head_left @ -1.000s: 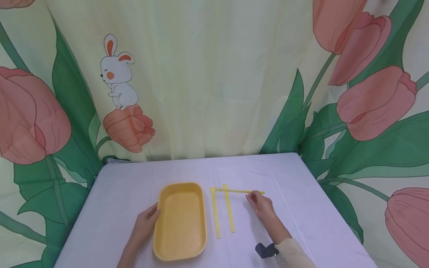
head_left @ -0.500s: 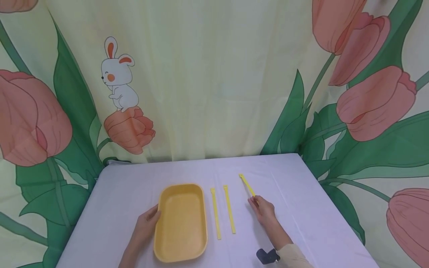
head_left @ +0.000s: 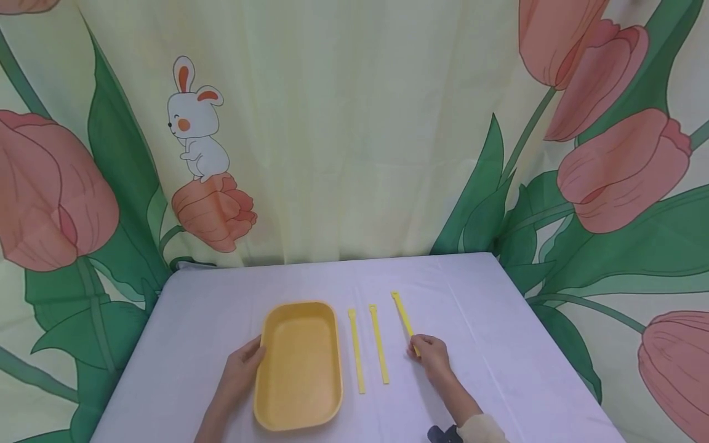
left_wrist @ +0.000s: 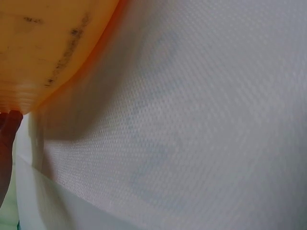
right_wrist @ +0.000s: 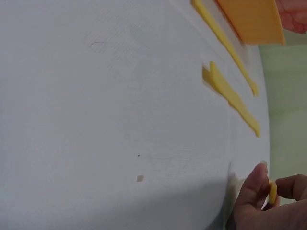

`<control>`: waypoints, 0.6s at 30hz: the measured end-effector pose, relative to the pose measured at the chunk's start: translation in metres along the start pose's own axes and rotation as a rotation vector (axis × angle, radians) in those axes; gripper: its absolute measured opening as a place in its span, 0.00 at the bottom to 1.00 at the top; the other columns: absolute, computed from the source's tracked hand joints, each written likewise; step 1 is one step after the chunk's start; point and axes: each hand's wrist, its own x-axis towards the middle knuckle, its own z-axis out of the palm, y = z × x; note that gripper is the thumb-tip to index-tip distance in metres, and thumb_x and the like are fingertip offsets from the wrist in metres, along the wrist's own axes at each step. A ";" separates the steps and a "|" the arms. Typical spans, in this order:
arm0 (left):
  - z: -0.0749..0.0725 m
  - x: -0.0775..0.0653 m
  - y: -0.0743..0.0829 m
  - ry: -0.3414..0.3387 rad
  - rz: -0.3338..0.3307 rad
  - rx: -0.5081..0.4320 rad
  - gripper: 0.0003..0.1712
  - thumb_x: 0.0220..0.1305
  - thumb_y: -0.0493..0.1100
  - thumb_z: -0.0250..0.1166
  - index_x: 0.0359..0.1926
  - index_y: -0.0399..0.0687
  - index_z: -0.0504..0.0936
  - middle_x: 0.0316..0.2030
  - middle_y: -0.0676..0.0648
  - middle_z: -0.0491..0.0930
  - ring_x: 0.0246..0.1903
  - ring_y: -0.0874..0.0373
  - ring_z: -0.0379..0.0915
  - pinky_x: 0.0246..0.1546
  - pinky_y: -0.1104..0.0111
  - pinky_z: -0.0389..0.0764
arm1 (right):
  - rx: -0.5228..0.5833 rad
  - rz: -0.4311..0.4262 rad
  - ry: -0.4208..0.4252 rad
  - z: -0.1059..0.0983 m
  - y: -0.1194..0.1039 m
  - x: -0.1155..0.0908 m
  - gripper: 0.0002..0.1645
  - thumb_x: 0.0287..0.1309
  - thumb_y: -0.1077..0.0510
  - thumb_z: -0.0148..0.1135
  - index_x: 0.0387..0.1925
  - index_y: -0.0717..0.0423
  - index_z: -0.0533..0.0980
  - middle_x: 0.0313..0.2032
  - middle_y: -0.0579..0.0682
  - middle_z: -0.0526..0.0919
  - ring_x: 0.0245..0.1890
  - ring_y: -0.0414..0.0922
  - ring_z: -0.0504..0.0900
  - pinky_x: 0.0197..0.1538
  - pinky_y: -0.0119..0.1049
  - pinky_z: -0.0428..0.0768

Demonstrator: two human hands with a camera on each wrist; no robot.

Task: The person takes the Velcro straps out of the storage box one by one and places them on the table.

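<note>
My left hand (head_left: 239,372) grips the left side of a yellow rectangular tray (head_left: 299,369), thumb over its rim. In the left wrist view the tray's scuffed underside (left_wrist: 57,43) shows, with fingers (left_wrist: 10,120) at its edge. Right of the tray, two thin yellow strips (head_left: 356,351) (head_left: 379,344), each with a wider far end, lie roughly parallel on the cloth. My right hand (head_left: 432,355) pinches a third yellow strip (head_left: 402,312) near its close end, its far end angled away and leftward. In the right wrist view thumb and finger close around that strip's end (right_wrist: 272,191).
A pale cloth (head_left: 221,295) covers the table. Behind its far edge hangs a curtain (head_left: 343,135) printed with tulips and a rabbit. A dark wrist device (head_left: 443,434) sits by the right sleeve (head_left: 483,429).
The strip in my right hand has swung from lying crosswise over the other two to pointing away from me, apart from them. That hand has drawn slightly nearer. The left hand and tray stay put.
</note>
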 end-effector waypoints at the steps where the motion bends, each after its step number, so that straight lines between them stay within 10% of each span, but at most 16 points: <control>1: 0.000 0.000 0.000 0.002 -0.006 0.001 0.38 0.65 0.63 0.53 0.68 0.47 0.62 0.67 0.42 0.60 0.68 0.42 0.48 0.64 0.45 0.53 | -0.025 -0.009 -0.009 -0.001 0.002 -0.001 0.24 0.53 0.64 0.55 0.50 0.77 0.70 0.32 0.57 0.77 0.29 0.42 0.79 0.34 0.29 0.82; 18: -0.001 -0.001 -0.002 0.004 0.074 -0.021 0.34 0.67 0.59 0.53 0.67 0.45 0.64 0.66 0.41 0.63 0.67 0.44 0.51 0.65 0.48 0.56 | -0.464 -0.209 -0.033 -0.003 0.016 -0.016 0.14 0.54 0.57 0.60 0.37 0.66 0.78 0.24 0.48 0.79 0.22 0.40 0.76 0.22 0.27 0.76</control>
